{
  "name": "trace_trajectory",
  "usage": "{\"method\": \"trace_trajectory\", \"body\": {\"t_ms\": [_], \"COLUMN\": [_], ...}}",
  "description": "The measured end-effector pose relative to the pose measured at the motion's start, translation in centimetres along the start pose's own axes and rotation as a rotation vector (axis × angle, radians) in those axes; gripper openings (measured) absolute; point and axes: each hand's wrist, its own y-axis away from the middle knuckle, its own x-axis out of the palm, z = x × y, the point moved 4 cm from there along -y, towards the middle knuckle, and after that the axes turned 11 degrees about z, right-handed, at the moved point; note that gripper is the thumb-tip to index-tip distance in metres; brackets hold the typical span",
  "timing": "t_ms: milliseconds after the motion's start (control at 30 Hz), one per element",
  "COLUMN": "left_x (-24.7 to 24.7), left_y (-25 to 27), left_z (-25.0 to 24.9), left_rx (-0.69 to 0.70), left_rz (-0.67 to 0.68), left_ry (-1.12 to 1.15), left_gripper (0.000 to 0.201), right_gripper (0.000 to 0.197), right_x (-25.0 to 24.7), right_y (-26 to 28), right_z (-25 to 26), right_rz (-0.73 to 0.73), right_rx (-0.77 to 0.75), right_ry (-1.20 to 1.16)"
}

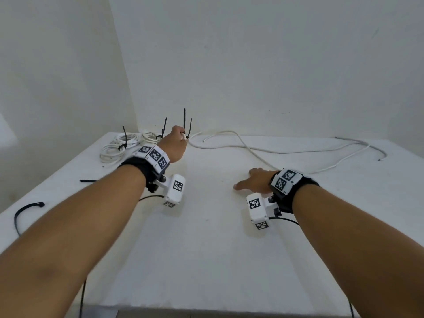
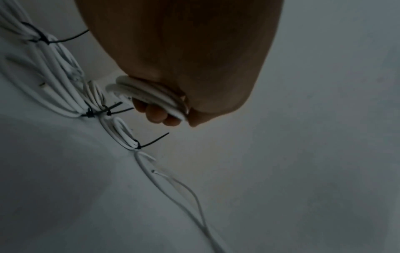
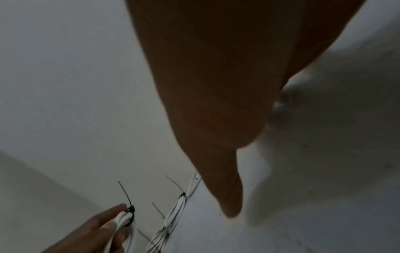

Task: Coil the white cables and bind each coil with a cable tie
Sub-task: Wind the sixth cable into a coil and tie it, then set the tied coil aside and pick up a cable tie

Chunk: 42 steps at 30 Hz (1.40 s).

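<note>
My left hand [image 1: 181, 137] reaches to the back of the white table [image 1: 206, 237] and grips a small coil of white cable [image 2: 147, 95]. That coil is bound with a black cable tie [image 3: 130, 210] whose tail sticks up. My right hand [image 1: 243, 183] lies open and low over the middle of the table, fingers straight, holding nothing. Three tied coils [image 1: 125, 143] lie at the back left corner beside the left hand. One loose white cable [image 1: 229, 146] winds along the back. Another loose cable [image 1: 353, 150] lies at the back right.
Two spare black cable ties lie near the table's left edge, one straight [image 1: 88, 180] and one curved [image 1: 27, 210]. White walls [image 1: 252, 65] close off the table at the back and left. Black leads hang from both wrist cameras.
</note>
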Motion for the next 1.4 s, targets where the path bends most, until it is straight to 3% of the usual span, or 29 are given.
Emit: {"method": "trace_trajectory", "body": {"t_ms": [233,367,433,533,667,767,933,1033,1233,1400], "left_x": [2.1,3.0,2.4,1.4,0.8,0.4,-0.5,0.4,4.8,6.8], "left_y": [-3.7,-5.4,-6.0,-6.7,-7.3,-7.4,-7.4,-8.2,-13.3,-17.2], "left_z": [1.6,3.0,3.4,4.0,5.2,5.0,1.5,-2.2,-6.0,-6.1], "left_rx": [-0.069,-0.102,-0.105,-0.101,-0.129,-0.099,0.082,0.182,0.184,0.072], "left_rz": [0.147,0.192,0.184,0.157,0.139,0.126,-0.04,-0.031,0.09,0.124], "left_ry": [-0.271,-0.325,-0.414,-0.51,-0.555,-0.584,-0.404,-0.382,-0.39,-0.39], "left_gripper": [0.056,0.045,0.045,0.027,0.048,0.042,0.013,0.013,0.02,0.037], "right_gripper": [0.108,0.109,0.109,0.108,0.108,0.109,0.111,0.111,0.114,0.112], "right_x": [0.6,0.4,0.5,0.8,0.8,0.8,0.6,0.5,0.5,0.5], "right_y": [-0.2,0.0,0.4,1.1,1.6,1.7,2.1,2.2,1.8,1.8], "right_z": [-0.6,-0.5,-0.2,0.3,0.4,0.4,0.4,0.6,0.4,0.5], "right_rz": [0.122,0.148,0.143,0.129,0.137,0.142,0.161,0.163,0.174,0.203], "right_rx": [0.013,0.035,0.03,0.038,0.033,0.035,0.034,0.036,0.036,0.03], "right_ry": [-0.031,-0.022,-0.028,-0.022,-0.019,-0.014,-0.021,-0.012,-0.026,-0.052]}}
